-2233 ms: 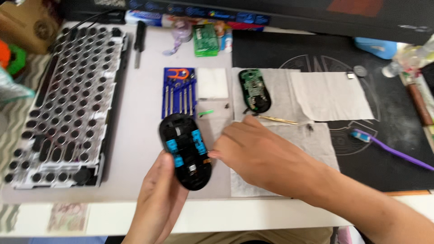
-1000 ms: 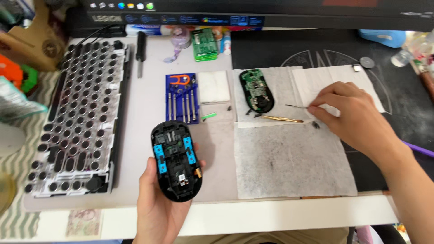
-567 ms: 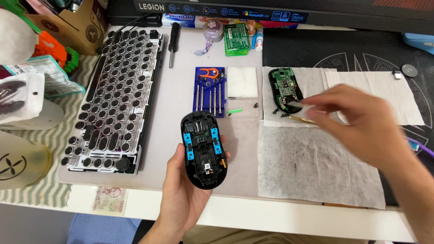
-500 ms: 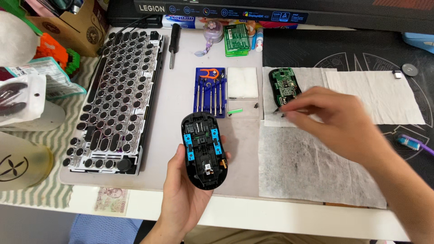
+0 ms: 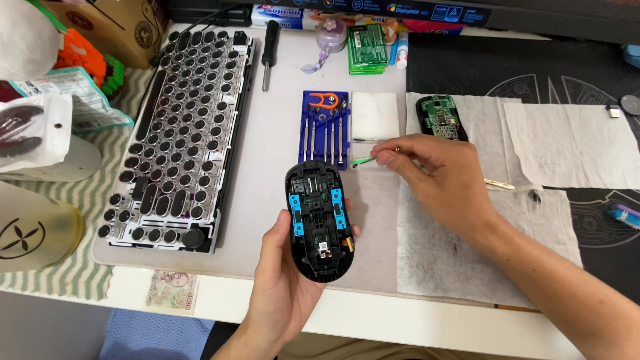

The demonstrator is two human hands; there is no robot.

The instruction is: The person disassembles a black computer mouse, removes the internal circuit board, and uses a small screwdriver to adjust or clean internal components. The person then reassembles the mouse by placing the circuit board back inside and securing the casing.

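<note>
Above surface: left hand [image 5: 287,280] cradling opened mouse [image 5: 319,220]; right hand [image 5: 440,177], moved back from circuit board [image 5: 441,117], now pinching green pick [image 5: 363,161].

You had bright, even light from above. Shadows under your left hand [image 5: 283,287] and right hand [image 5: 443,180] were soft and short. The desk mat [image 5: 280,113] glared faintly, focus was sharp, and the far corners bent slightly.
</note>
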